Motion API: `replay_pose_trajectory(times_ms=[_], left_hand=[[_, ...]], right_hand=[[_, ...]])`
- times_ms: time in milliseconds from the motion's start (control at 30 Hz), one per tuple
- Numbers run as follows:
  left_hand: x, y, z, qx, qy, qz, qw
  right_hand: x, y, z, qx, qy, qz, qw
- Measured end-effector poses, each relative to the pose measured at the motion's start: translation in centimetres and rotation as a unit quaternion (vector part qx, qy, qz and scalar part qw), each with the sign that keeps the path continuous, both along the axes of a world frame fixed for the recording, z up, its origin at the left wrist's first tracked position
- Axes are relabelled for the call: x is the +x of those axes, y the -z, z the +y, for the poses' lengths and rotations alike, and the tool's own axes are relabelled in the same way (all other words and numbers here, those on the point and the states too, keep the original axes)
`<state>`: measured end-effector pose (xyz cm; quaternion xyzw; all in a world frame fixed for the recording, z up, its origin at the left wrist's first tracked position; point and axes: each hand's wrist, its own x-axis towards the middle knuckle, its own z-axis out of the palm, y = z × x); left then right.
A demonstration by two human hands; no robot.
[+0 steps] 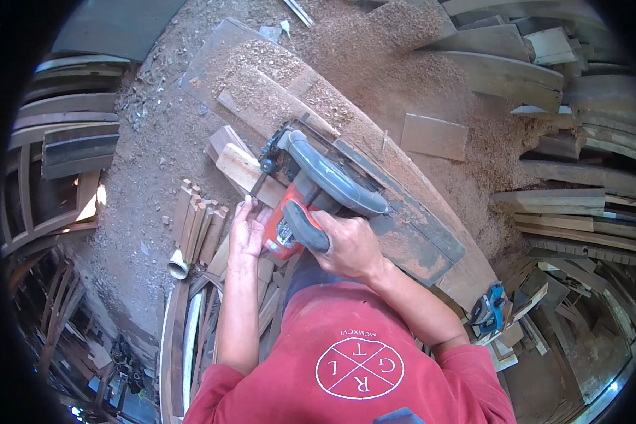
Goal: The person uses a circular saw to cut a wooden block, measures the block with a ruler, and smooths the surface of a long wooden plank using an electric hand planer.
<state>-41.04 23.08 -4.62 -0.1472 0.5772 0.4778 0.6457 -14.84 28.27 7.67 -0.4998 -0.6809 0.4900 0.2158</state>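
Observation:
My right hand (pixel 350 244) is wrapped round the dark rear handle of a circular saw (pixel 284 230) with an orange-red body and a grey curved guard. The saw rests over a wide plank (pixel 318 95) strewn with wood shavings. My left hand (pixel 246 232) lies palm up beside the orange body, thumb apart from the fingers. Its fingertips are partly hidden by the saw. Just beyond that hand, a pale wood piece (pixel 242 167) runs in beside the saw; whether my fingers touch it, I cannot make out.
A blue power tool (pixel 489 309) sits at the plank's near right end. Short wood sticks (pixel 199 219) and a white pipe end (pixel 177 266) lie at left. Stacked boards (pixel 558 201) line the right side, and more timber (pixel 78 152) the left. A loose board (pixel 434 136) lies on sawdust.

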Motion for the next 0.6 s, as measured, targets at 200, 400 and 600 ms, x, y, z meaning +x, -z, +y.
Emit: replay_pose_trajectory(times_ms=[200,400,600], left_hand=[[-0.8,0.1,0.6,0.021,0.017,0.006,1.0],[-1.4,0.5,0.5,0.035,0.03,0.009,0.999],[1.8,2.2,-6.4,0.12,0.096,-0.069,0.986]], right_hand=[[-0.7,0.0,0.5,0.001,-0.002,-0.004,1.0],[-1.5,0.2,0.8,0.015,0.016,-0.006,1.0],[-1.9,0.0,0.9,0.028,0.001,-0.012,1.0]])
